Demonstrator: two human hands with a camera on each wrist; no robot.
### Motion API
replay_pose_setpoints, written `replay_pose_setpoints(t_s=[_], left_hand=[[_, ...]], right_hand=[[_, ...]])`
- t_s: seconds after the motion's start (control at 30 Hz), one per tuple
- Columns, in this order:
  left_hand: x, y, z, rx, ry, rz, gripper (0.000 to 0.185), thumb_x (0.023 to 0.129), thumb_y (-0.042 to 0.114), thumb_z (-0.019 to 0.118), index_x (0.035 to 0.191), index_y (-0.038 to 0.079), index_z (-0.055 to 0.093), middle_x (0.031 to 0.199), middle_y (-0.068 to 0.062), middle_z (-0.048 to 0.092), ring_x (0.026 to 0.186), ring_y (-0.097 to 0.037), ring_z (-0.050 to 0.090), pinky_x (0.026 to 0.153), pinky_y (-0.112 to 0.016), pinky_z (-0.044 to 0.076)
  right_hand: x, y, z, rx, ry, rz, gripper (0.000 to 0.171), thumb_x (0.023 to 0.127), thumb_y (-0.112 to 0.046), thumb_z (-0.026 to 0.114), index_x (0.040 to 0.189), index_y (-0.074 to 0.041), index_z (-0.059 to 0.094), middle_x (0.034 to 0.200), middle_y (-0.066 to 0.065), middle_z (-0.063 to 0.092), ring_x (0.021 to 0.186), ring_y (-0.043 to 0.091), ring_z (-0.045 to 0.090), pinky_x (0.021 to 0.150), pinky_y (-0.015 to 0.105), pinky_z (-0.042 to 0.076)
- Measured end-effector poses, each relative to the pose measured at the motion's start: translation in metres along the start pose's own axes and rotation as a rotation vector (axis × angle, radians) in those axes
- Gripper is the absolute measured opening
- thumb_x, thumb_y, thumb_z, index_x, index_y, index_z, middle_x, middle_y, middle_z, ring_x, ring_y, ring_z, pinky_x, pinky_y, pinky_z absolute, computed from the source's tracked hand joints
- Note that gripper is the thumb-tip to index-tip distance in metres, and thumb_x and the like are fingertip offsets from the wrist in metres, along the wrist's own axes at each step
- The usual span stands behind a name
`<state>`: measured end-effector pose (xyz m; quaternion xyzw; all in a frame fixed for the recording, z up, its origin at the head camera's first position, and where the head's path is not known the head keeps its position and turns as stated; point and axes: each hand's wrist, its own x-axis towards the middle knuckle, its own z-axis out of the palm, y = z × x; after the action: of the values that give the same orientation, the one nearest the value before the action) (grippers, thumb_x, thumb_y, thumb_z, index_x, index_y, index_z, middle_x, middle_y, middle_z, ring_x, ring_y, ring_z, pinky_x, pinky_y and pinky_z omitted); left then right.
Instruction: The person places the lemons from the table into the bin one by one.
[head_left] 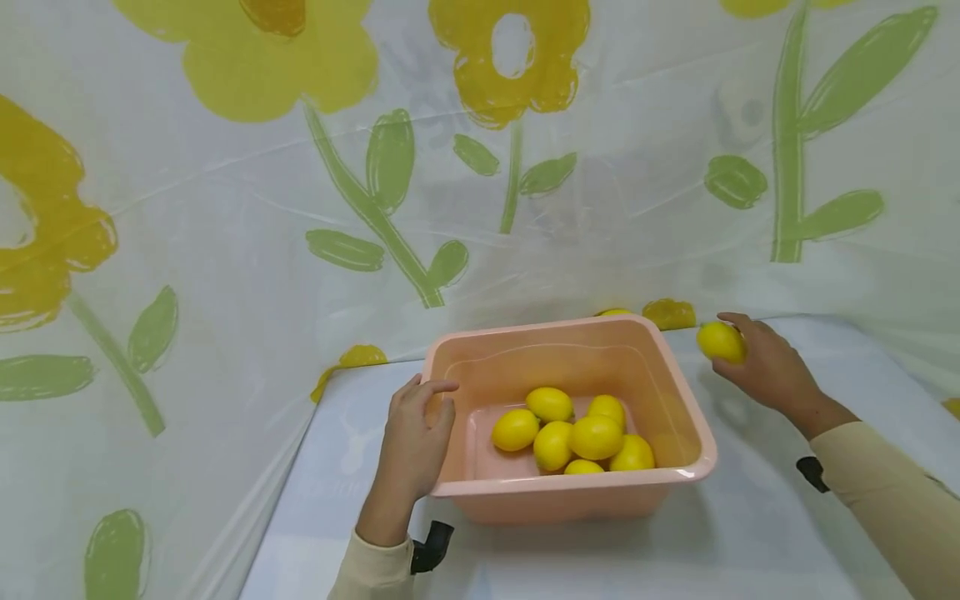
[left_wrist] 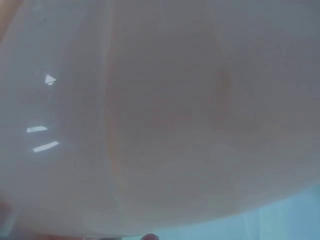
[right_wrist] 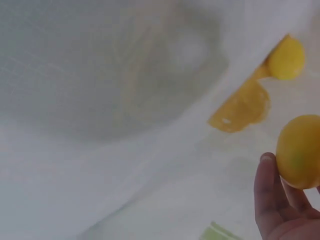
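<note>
A pink plastic basin [head_left: 562,485] holds several yellow lemons [head_left: 551,446] on its floor. At its left side my left hand [head_left: 416,433] grips the rim, with the index finger and thumb showing over the inner edge. In the left wrist view, the pale outer wall of the basin [left_wrist: 165,115] fills most of the picture. To the right of the basin, my right hand [head_left: 772,371] holds one lemon [head_left: 722,342] between thumb and fingers, raised over the table. The same lemon shows in the right wrist view against the fingertips [right_wrist: 266,167].
Another lemon [head_left: 617,312] peeks out behind the basin's far rim, near the curtain. A white curtain [head_left: 637,233] with yellow flowers hangs along the back and left of the white table [head_left: 322,500].
</note>
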<state>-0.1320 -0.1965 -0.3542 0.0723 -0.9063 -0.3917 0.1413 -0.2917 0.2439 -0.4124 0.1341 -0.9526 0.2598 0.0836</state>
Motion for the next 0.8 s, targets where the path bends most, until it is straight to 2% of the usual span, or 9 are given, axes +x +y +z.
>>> replay_pose_setpoints(t_s=[0.1,0.13,0.23,0.3,0.37,0.43,0.63,0.8], left_hand=[[0.000,-0.001,-0.001,0.005,0.000,0.006,0.027,0.098,0.020,0.054,0.119,0.015,0.071,0.141,-0.013,0.060,0.148,-0.032,0.033,0.113,-0.067,0.031],[0.000,-0.001,-0.002,0.003,-0.001,0.004,0.027,0.098,0.020,0.054,0.119,0.015,0.071,0.141,-0.014,0.060,0.148,-0.033,0.033,0.113,-0.067,0.031],[0.000,-0.002,-0.002,-0.006,-0.005,0.001,0.028,0.099,0.020,0.053,0.119,0.015,0.071,0.142,-0.014,0.059,0.148,-0.033,0.033,0.113,-0.067,0.030],[0.001,-0.003,-0.001,-0.013,-0.007,0.006,0.028,0.099,0.020,0.052,0.119,0.014,0.071,0.141,-0.015,0.059,0.148,-0.033,0.033,0.114,-0.066,0.030],[0.001,-0.004,-0.001,-0.017,-0.010,0.011,0.028,0.099,0.021,0.052,0.119,0.014,0.071,0.141,-0.014,0.059,0.148,-0.033,0.032,0.114,-0.066,0.030],[0.000,-0.004,0.000,-0.017,-0.009,0.016,0.028,0.099,0.021,0.052,0.119,0.014,0.071,0.140,-0.013,0.060,0.148,-0.033,0.032,0.113,-0.066,0.031],[0.000,-0.002,0.000,-0.015,-0.001,0.025,0.027,0.099,0.021,0.053,0.117,0.014,0.072,0.136,-0.010,0.063,0.148,-0.033,0.033,0.113,-0.066,0.031],[0.000,-0.002,-0.001,-0.037,-0.003,0.018,0.027,0.099,0.022,0.053,0.118,0.014,0.071,0.138,-0.011,0.063,0.148,-0.032,0.032,0.114,-0.065,0.031]], right_hand=[[-0.008,-0.017,-0.009,0.045,0.058,-0.024,0.067,0.087,-0.017,0.070,0.143,0.005,0.041,0.126,0.034,0.051,0.095,0.042,0.052,0.076,0.056,0.049],[-0.011,-0.023,-0.013,0.061,0.082,-0.035,0.067,0.087,-0.016,0.071,0.143,0.005,0.042,0.127,0.033,0.051,0.096,0.042,0.052,0.075,0.051,0.051],[-0.022,-0.042,-0.025,0.102,0.147,-0.083,0.066,0.084,-0.012,0.074,0.142,0.004,0.045,0.128,0.032,0.050,0.096,0.042,0.054,0.073,0.024,0.052],[-0.028,-0.053,-0.031,0.118,0.180,-0.118,0.067,0.083,-0.009,0.076,0.141,0.003,0.046,0.130,0.032,0.050,0.096,0.041,0.054,0.070,0.006,0.042],[-0.034,-0.065,-0.036,0.127,0.211,-0.161,0.067,0.081,-0.006,0.077,0.141,0.003,0.047,0.131,0.031,0.051,0.097,0.040,0.055,0.071,-0.005,0.031],[-0.039,-0.077,-0.038,0.136,0.229,-0.199,0.068,0.080,-0.005,0.077,0.141,0.002,0.048,0.132,0.030,0.052,0.099,0.038,0.055,0.075,-0.007,0.028],[-0.049,-0.110,-0.039,0.155,0.243,-0.305,0.071,0.076,-0.002,0.080,0.141,-0.002,0.049,0.133,0.022,0.054,0.101,0.030,0.056,0.081,-0.007,0.030],[-0.056,-0.132,-0.035,0.182,0.219,-0.375,0.071,0.076,-0.001,0.080,0.140,-0.005,0.050,0.133,0.015,0.056,0.102,0.014,0.053,0.083,-0.005,0.035]])
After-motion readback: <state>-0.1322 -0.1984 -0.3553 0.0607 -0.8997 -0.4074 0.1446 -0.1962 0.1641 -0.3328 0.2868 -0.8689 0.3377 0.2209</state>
